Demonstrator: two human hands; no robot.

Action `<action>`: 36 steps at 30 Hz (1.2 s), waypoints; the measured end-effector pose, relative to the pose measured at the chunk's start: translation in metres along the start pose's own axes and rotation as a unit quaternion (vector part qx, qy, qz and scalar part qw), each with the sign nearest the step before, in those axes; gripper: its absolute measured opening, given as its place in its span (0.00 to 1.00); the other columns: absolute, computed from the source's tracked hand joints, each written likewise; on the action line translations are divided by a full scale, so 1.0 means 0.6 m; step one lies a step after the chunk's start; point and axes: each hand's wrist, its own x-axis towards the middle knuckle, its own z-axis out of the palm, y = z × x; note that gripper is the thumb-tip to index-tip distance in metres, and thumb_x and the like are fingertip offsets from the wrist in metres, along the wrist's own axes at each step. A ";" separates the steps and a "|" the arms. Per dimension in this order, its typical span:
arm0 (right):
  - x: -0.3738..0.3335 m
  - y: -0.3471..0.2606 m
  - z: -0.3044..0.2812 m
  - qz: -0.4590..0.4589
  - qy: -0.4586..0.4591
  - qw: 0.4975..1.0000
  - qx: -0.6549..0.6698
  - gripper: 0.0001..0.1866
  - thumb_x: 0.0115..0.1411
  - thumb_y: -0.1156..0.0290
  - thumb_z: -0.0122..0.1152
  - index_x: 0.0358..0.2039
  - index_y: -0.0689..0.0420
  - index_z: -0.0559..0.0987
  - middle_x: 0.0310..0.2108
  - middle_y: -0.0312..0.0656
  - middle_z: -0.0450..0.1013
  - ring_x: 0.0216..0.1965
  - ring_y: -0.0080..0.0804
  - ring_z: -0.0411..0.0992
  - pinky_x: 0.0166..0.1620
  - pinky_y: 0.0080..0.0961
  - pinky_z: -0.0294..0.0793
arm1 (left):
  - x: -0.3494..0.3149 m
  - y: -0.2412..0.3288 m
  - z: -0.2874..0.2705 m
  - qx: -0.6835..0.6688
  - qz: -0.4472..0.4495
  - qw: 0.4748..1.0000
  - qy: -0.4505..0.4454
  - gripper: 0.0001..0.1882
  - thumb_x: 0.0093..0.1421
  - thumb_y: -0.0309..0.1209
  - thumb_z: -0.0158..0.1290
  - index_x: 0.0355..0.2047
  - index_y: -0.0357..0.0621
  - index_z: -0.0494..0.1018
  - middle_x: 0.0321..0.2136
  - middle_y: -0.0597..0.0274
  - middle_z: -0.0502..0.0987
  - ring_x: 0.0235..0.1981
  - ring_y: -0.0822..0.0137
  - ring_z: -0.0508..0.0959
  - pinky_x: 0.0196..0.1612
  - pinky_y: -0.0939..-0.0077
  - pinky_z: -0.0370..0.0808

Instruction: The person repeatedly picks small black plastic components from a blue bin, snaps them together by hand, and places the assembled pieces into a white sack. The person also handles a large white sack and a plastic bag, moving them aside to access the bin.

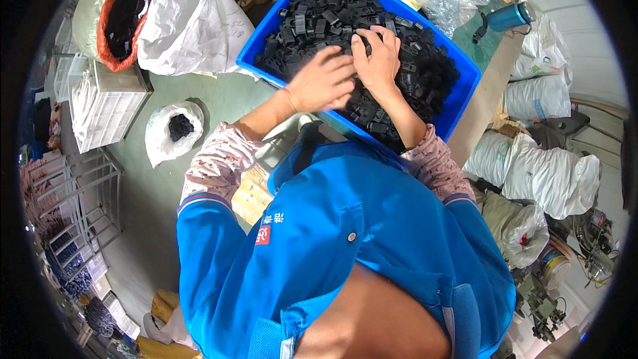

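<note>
A large blue plastic bin is heaped with small black plastic parts. Both of my hands are over the heap, close beside each other near the bin's middle. My left hand reaches in from the left side, slightly smeared by motion. Its fingers bend toward my right hand, and I cannot tell whether anything is in them. My right hand lies on the black parts, its fingers bent but apart, the tips pointing away from me. No part shows plainly in its grasp.
White sacks and an orange-edged bag stand left of the bin. On the floor is a small white bag holding black pieces. Clear plastic bags and a blue bottle lie beyond the bin; more sacks line the right.
</note>
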 end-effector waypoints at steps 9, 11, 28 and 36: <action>0.076 -0.054 0.055 -0.078 -0.018 0.997 -0.005 0.16 0.61 0.55 0.57 0.40 0.51 0.83 0.47 0.44 0.73 0.50 0.45 0.68 0.51 0.39 0.71 | -0.050 -0.087 -0.017 0.050 -0.091 0.994 0.029 0.13 0.49 0.38 0.58 0.33 0.48 0.72 0.52 0.55 0.71 0.58 0.58 0.66 0.64 0.52 0.58; 0.085 -0.064 0.064 -0.108 -0.021 0.994 -0.012 0.16 0.61 0.54 0.57 0.41 0.52 0.82 0.47 0.45 0.73 0.50 0.46 0.68 0.50 0.40 0.72 | -0.070 -0.103 -0.021 0.012 -0.121 0.992 0.029 0.17 0.48 0.35 0.58 0.38 0.42 0.73 0.52 0.48 0.70 0.58 0.51 0.66 0.63 0.52 0.60; 0.478 0.215 0.117 -0.114 -0.257 0.927 -0.249 0.23 0.51 0.65 0.63 0.47 0.62 0.75 0.38 0.63 0.75 0.44 0.59 0.74 0.47 0.46 0.73 | -0.093 -0.093 -0.042 -0.108 -0.194 0.974 0.052 0.22 0.51 0.35 0.50 0.46 0.37 0.72 0.54 0.45 0.69 0.57 0.47 0.69 0.62 0.46 0.61; 0.517 0.348 0.187 0.006 -0.317 0.888 -0.332 0.17 0.49 0.70 0.56 0.39 0.63 0.81 0.43 0.57 0.76 0.45 0.54 0.75 0.49 0.41 0.74 | -0.091 -0.088 -0.047 -0.117 -0.238 0.963 0.046 0.22 0.51 0.35 0.53 0.45 0.37 0.73 0.51 0.50 0.73 0.55 0.54 0.71 0.62 0.53 0.61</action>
